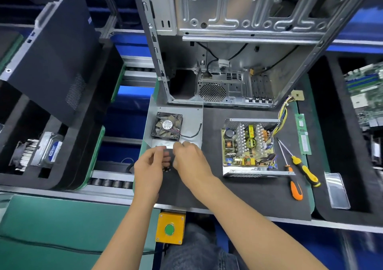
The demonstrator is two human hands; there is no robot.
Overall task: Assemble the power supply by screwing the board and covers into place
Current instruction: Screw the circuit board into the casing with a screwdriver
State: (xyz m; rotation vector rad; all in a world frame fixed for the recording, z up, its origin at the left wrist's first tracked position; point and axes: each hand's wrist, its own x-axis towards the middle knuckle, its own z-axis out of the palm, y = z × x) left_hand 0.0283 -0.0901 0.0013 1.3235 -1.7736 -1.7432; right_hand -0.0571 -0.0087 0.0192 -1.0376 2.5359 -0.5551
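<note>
The power supply is in two parts on the black mat (pixel 238 193). To the right sits its open metal case (pixel 251 147), a shallow silver tray with perforated side walls; the circuit board (pixel 246 145) lies inside it, yellowish and crowded with silver finned heatsinks, a dark capacitor, copper-wound coils and a yellow transformer, and a bundle of yellow and coloured wires (pixel 283 112) runs out of its far right corner. To the left lies the cover (pixel 190 122), a bent sheet of plain grey metal with a black fan (pixel 167 126) mounted on it, the fan's thin lead curling off to the right. At the near edge of this cover both hands meet: the left hand (pixel 148 167) and the right hand (pixel 191 162) have their fingers curled round a small dark part (pixel 167 154) held between them, whose kind cannot be made out. Two screwdrivers, one with an orange handle (pixel 295 184) and one with a yellow handle (pixel 304 169), lie just right of the case. A bare computer chassis (pixel 238 42) stands at the far side.
</note>
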